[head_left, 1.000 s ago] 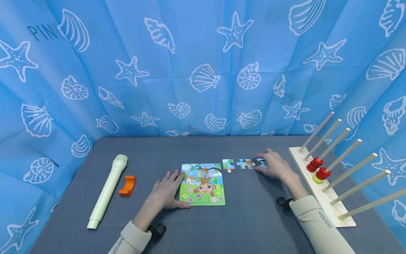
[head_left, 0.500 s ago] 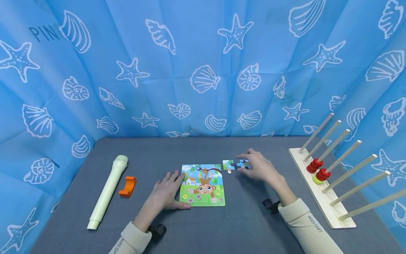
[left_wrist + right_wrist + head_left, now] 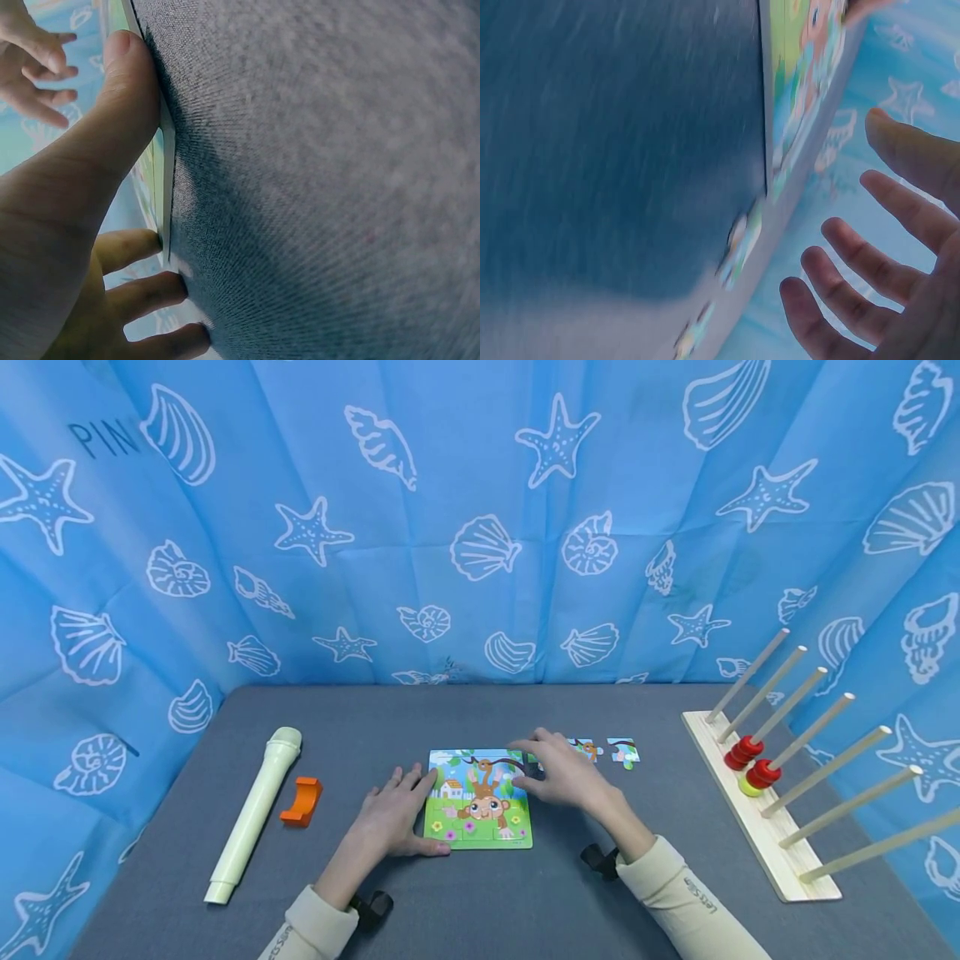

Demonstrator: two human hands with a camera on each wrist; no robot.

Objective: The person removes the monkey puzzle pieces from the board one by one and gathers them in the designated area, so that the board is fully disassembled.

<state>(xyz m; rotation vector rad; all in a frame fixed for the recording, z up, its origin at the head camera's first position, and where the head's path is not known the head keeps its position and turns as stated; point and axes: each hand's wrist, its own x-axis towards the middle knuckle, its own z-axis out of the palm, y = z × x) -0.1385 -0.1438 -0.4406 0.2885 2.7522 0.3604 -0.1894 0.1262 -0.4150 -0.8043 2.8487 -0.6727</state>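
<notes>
A square jigsaw puzzle [image 3: 480, 837] with a monkey picture lies on the grey table. Along its left edge rests my left hand [image 3: 393, 814], fingers extended, the thumb [image 3: 131, 71] at the lower left corner. My right hand [image 3: 562, 772] hovers by the upper right corner, fingers spread and holding nothing, as the right wrist view shows. It covers most of one loose puzzle piece [image 3: 742, 244] beside the puzzle. Two more pieces lie to its right: a middle piece [image 3: 587, 749] with brown and blue, and a far right piece [image 3: 624, 751] with a dark branch.
On the left lie a pale green microphone-shaped stick [image 3: 255, 814] and an orange curved block [image 3: 302, 802]. At the right stands a wooden peg rack [image 3: 757, 802] with upright rods, some bearing red rings [image 3: 744, 751]. A blue shell-print curtain [image 3: 480, 610] hangs behind the table.
My right hand has moved left from the far right piece, past the middle one, to the puzzle's upper right corner. The two right pieces are uncovered; my left hand stays put.
</notes>
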